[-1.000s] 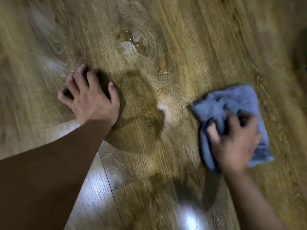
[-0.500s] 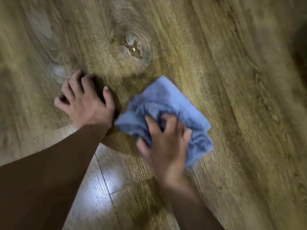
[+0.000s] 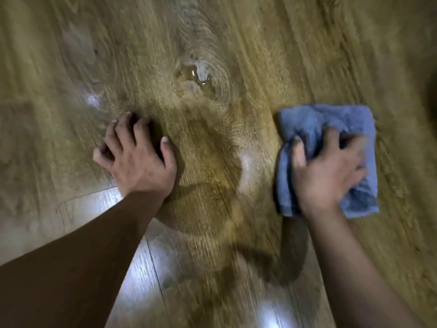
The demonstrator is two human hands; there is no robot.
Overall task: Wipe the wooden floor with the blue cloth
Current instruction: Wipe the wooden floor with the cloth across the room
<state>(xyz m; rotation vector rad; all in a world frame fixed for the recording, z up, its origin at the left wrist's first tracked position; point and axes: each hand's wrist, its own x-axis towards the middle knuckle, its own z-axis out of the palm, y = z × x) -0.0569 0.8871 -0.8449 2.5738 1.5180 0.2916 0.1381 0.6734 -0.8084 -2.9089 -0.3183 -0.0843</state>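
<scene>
We find no writing, label, brand, number or sign that can be read anywhere in this view. The blue cloth (image 3: 324, 124) at three o'clock shows plain fabric only, and the wooden floor (image 3: 248, 31) shows nothing but grain and glare, with much of it blurred.

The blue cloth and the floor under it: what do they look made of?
Blue cloth: soft, matte, nappy fabric, likely terry or microfibre; it bunches into folds under the right hand.
Wooden floor: planks with printed-looking grain and a knot pattern, glossy, throwing white glare; laminate or sealed wood, I cannot tell which. A small puddle beads on it.
</scene>
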